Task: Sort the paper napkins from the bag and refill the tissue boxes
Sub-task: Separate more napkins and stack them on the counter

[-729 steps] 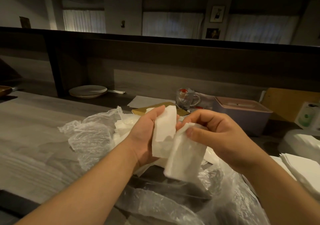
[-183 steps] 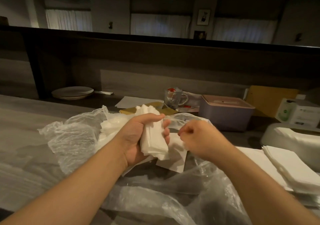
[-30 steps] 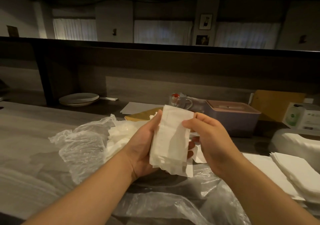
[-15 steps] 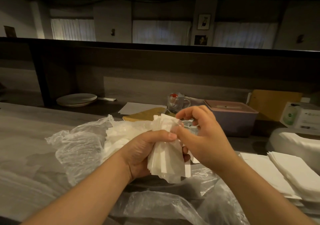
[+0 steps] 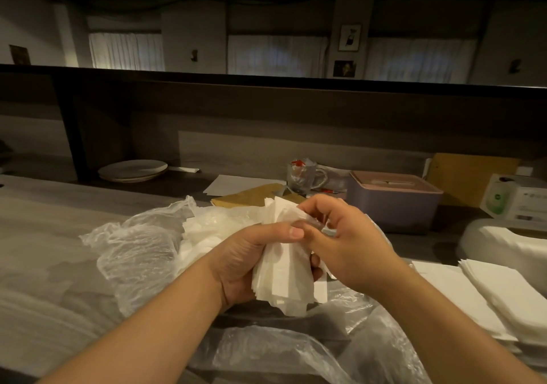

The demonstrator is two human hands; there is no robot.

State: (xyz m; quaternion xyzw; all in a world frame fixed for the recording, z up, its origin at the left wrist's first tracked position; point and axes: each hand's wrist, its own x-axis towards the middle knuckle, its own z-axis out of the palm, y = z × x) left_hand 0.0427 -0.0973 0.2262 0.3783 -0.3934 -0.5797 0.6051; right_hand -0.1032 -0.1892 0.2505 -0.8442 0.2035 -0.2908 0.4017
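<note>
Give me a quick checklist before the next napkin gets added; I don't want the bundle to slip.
1. Left hand grips napkin bundle: ok.
2. Right hand pinches the bundle's top edge: ok.
3. Bundle edges squared: not ok, lower edges fan out unevenly.
4. More napkins in plastic bag: ok.
5. Sorted stack in view at right: ok.
6. Pink tissue box open: not ok, lid on.

- Left hand: forearm rising from lower left, fingers and thumb curled in a closed grip, thumb lying across the top.
- Right hand: forearm from lower right, fingertips pinching, touching the left thumb.
</note>
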